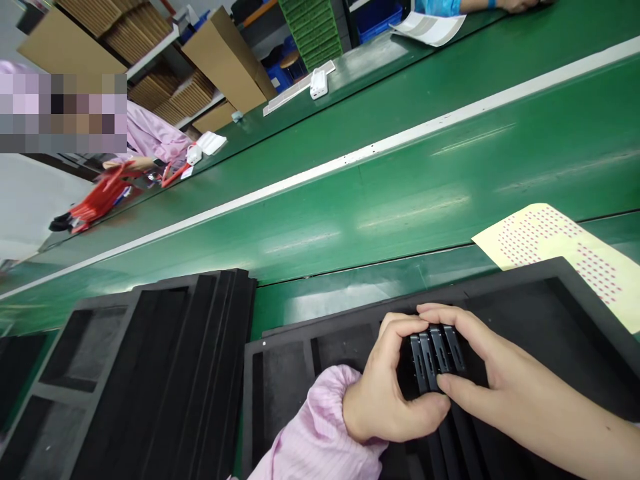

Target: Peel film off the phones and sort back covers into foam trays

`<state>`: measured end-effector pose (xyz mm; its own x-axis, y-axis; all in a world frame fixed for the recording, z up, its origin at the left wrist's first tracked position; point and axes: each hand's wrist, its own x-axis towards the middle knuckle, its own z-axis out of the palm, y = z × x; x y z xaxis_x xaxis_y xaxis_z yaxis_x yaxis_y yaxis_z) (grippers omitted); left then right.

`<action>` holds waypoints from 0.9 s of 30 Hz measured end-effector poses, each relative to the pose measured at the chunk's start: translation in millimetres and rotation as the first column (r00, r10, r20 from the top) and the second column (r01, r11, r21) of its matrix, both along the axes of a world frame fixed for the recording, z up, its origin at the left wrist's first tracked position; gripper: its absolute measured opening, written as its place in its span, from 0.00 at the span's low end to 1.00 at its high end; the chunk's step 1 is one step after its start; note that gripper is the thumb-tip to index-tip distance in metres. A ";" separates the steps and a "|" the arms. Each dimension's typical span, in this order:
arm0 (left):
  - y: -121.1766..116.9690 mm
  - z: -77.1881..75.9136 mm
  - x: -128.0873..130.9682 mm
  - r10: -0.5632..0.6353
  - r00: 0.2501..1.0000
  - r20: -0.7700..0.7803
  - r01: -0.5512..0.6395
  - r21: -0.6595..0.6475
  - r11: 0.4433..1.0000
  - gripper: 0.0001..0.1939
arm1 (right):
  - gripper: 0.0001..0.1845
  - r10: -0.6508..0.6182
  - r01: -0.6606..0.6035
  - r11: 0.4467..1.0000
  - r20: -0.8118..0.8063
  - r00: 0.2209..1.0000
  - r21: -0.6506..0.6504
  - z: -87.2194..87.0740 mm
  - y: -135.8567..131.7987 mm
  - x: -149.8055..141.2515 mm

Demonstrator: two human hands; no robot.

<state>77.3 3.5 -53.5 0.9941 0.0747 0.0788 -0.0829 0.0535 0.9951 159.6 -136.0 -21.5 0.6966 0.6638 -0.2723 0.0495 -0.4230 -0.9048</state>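
Hands (385, 390) (487, 370) hold black pieces (439, 350); red-dotted yellow sheet (575, 240) near

Left sleeve (320, 433): at six o'clock, is showing pale lilac-pink cloth with fine, faint lines, and is fitting loosely and full.
Cuff (340, 387): is gathering into puckered folds around the wrist, toward one o'clock on the sleeve.
Left hand (381, 387): at five o'clock, is showing bare from the cuff to the fingers.
Right hand (500, 373): at four o'clock, is likewise showing bare.
Right forearm (560, 407): toward four o'clock, is showing uncovered, one small dark spot (609, 428) marking it.
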 end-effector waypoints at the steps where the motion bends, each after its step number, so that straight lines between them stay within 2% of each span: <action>1: 0.0 0.3 0.0 0.001 1.000 -0.002 -0.001 0.004 1.000 0.31 | 0.23 -0.009 0.009 1.000 0.032 0.999 0.015 -0.5 -0.1 -0.3; 5: 0.7 1.6 0.4 -0.003 1.000 -0.012 0.003 0.018 1.000 0.31 | 0.17 -0.044 0.031 0.997 0.199 0.979 0.066 -2.2 1.5 0.1; 11: 1.5 3.1 1.4 -0.002 1.000 -0.027 0.003 0.027 1.000 0.30 | 0.12 -0.096 0.062 0.994 0.447 0.889 0.090 -4.5 4.7 0.4; 22: -0.4 4.9 1.2 0.059 0.997 -0.056 -0.057 0.040 0.998 0.27 | 0.12 -0.081 0.054 0.994 0.326 0.942 0.091 -5.7 2.5 4.1; 27: -1.3 10.3 4.1 0.249 0.963 -0.106 -0.239 0.098 0.966 0.14 | 0.12 -0.069 0.045 0.995 0.297 0.952 0.087 -5.9 1.8 4.9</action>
